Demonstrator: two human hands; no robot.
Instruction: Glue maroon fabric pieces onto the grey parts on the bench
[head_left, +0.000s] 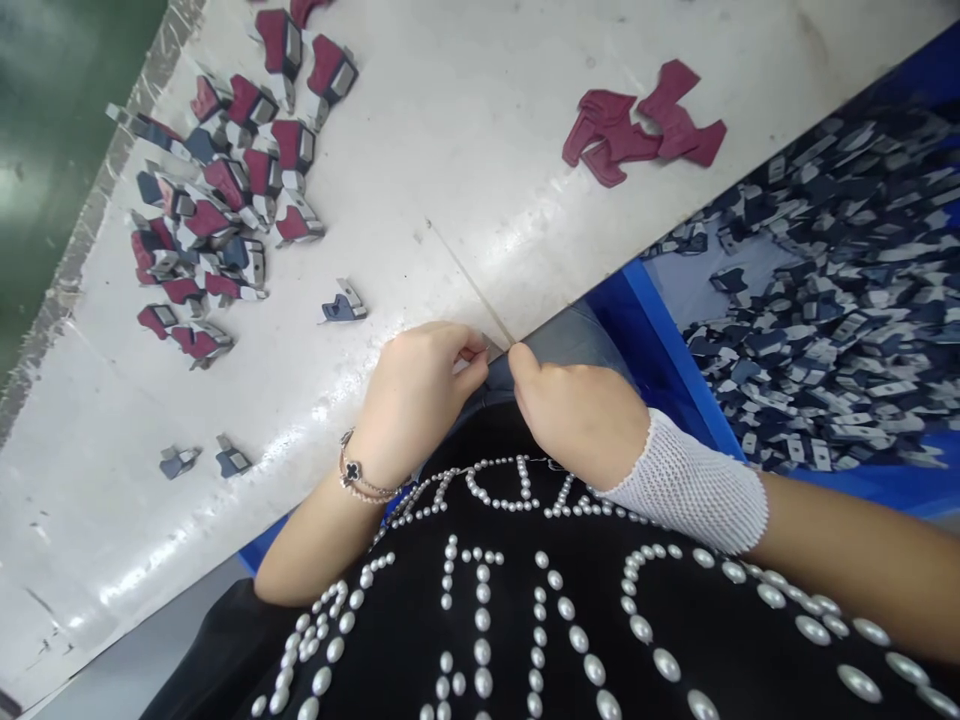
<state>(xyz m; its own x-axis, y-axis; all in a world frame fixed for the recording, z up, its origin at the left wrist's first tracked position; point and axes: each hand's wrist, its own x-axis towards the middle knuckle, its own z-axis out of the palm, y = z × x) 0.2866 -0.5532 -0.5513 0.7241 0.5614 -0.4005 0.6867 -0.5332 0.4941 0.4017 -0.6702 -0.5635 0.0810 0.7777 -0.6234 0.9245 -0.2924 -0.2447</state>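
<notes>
Near the table's front edge, my right hand (581,415) pinches the near end of a thin, pale strip (471,283). The strip runs away from me over the white tabletop; whether it is stiff or soft I cannot tell. Just left of it, my left hand (420,395) is closed, thumb and forefinger pressed together. A tiny dark tip shows at those fingers, too small to name. Close beyond my left hand lies a small navy-and-grey part (345,302) with a light tab.
Several maroon-and-grey parts (225,185) are heaped at the left of the table (420,120). Loose maroon pieces (619,130) lie at the back right. Two small navy parts (232,458) rest front left. A blue bin (679,350) full of navy-and-grey parts stands at right.
</notes>
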